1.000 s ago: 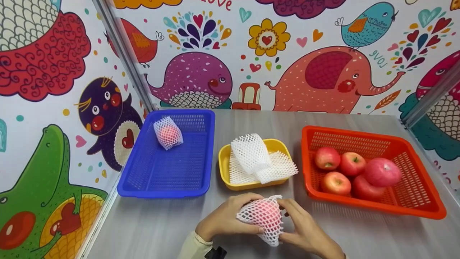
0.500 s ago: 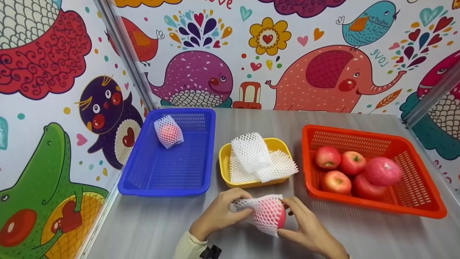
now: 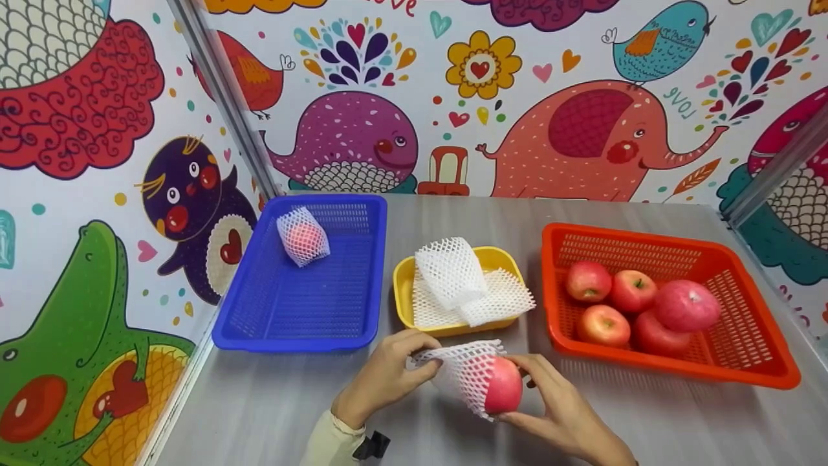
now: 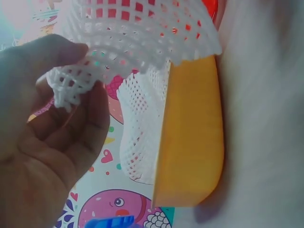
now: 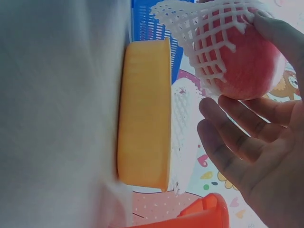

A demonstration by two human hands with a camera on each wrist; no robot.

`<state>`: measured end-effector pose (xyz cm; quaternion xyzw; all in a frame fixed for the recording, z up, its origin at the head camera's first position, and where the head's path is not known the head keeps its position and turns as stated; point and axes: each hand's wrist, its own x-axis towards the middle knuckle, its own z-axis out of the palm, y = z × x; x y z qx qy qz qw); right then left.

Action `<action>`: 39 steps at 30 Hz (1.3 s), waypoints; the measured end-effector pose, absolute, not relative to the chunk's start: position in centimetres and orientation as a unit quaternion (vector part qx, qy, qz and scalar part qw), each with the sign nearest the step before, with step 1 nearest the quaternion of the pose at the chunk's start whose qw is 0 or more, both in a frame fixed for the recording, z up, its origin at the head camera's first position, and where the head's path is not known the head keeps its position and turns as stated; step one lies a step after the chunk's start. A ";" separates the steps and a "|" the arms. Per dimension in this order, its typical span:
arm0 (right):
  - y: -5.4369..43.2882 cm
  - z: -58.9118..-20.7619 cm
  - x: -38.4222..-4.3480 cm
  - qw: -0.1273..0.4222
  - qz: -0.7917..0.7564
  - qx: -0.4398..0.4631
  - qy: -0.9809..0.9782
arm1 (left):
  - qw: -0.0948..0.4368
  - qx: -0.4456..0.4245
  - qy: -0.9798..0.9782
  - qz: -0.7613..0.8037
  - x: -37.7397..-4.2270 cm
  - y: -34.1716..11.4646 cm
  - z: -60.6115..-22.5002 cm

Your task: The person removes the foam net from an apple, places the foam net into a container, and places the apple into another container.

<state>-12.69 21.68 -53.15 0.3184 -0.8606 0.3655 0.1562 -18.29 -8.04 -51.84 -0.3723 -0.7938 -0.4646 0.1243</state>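
A red apple [image 3: 504, 386] sits partly inside a white foam net sleeve [image 3: 467, 372], its right side bare. My left hand [image 3: 388, 375] pinches the bunched left end of the sleeve between thumb and fingers, as the left wrist view shows with the net [image 4: 71, 85] gathered in the grip. On the other side my right hand [image 3: 550, 408] holds the apple [image 5: 249, 61], thumb on one side and fingertips on the other. The sleeve's open edge lies across the middle of the apple.
Behind the hands stands a yellow basket [image 3: 446, 331] with more foam nets [image 3: 453, 272]. A blue basket [image 3: 297, 343] at left holds one netted apple [image 3: 304, 238]. At right, a red basket [image 3: 686, 370] contains several bare apples [image 3: 604, 325].
The net has slid left off the apple, which was fully covered a second ago and now shows its right side. My left hand has moved slightly left with the net's end.
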 end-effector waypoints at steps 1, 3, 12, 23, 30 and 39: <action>21.7 -53.1 -12.6 0.150 0.369 0.317 -0.861 | 0.130 -0.371 -0.795 -0.462 -18.3 -8.1 -51.9; 21.9 -53.0 -12.4 0.124 0.380 0.310 -0.862 | 0.140 -0.365 -0.799 -0.457 -18.4 -8.2 -51.9; 22.6 -53.0 -11.8 0.037 0.459 0.344 -0.818 | 0.161 -0.345 -0.808 -0.449 -18.6 -8.2 -51.8; 24.2 -52.5 -11.4 -0.017 0.535 0.394 -0.747 | 0.211 -0.307 -0.819 -0.436 -19.5 -8.8 -50.3; 24.4 -52.8 -11.8 0.023 0.514 0.410 -0.754 | 0.236 -0.332 -0.814 -0.414 -20.9 -8.6 -47.3; 24.3 -52.9 -11.8 0.020 0.505 0.397 -0.767 | 0.255 -0.375 -0.813 -0.366 -24.1 -7.2 -42.5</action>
